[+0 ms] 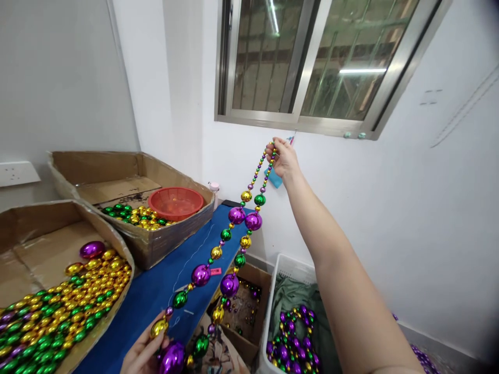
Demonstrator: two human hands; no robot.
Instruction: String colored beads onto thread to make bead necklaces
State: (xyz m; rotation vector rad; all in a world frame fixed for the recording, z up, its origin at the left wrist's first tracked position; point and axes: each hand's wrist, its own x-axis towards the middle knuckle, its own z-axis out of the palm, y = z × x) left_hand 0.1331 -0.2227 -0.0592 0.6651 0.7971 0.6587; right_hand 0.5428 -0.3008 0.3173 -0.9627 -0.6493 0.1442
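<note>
A long bead necklace (201, 275) of shiny purple, green and gold beads hangs stretched between my two hands. My right hand (284, 156), raised below the window, pinches the end with the smallest beads. Low in the view, my left hand (144, 348) has its fingers closed around a gold bead, beside a large purple bead. The two strands run nearly side by side and spread apart toward the bottom. Behind them lies a blue table (156, 291) with loose white string on it.
At left, a cardboard box (128, 249) holds many loose beads. Behind it, another box (156, 249) contains beads and a red basin (175, 203). A white crate (268, 311) with bead necklaces and green cloth stands on the floor, next to a brown box (265, 291).
</note>
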